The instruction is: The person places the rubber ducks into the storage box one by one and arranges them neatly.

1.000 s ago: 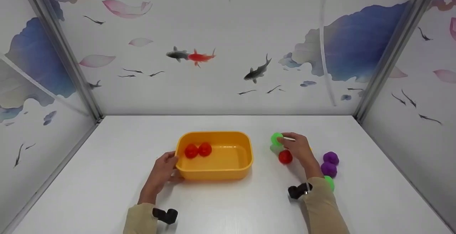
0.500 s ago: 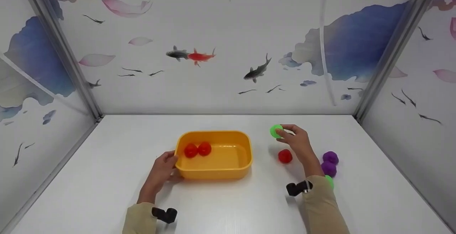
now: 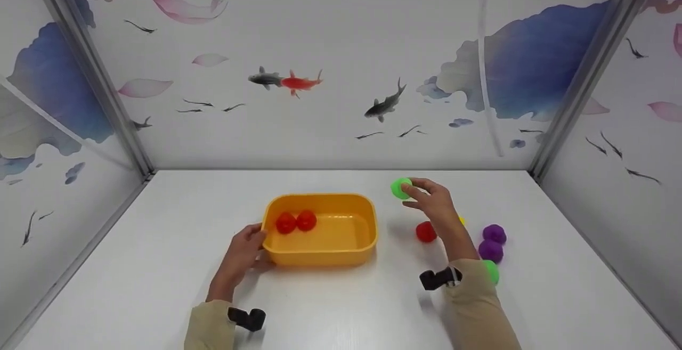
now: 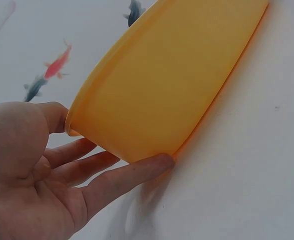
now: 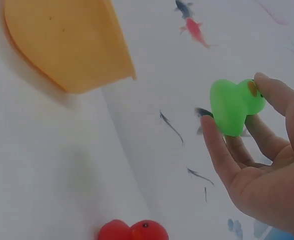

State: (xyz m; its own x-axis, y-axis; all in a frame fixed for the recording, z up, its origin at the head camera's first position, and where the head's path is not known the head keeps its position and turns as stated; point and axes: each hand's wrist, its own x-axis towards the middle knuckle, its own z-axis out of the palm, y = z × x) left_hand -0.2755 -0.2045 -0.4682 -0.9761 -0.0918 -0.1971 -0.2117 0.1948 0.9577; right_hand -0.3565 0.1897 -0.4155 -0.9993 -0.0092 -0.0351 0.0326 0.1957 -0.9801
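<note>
My right hand (image 3: 436,202) pinches a green rubber duck (image 5: 232,106) between thumb and fingers, raised above the table to the right of the yellow plastic bin (image 3: 319,259). An orange beak shows on the duck in the right wrist view. My left hand (image 3: 241,254) grips the bin's left end, thumb at the rim and fingers spread against the outer wall (image 4: 152,95). Two red ducks (image 3: 285,223) sit inside the bin at its left. Below my right hand, a red rubber duck (image 5: 136,231) rests on the table.
Right of my right forearm stand two purple toys (image 3: 490,251) and a green one (image 3: 491,273), partly covered by the sleeve. A bit of a yellow toy (image 3: 462,221) peeks out behind the wrist. Printed panels (image 3: 330,142) wall the white table (image 3: 330,307) at the back and sides.
My right hand has lifted the green duck off the table and carried it up and left, nearer the bin. The left hand and bin have stayed in place.
</note>
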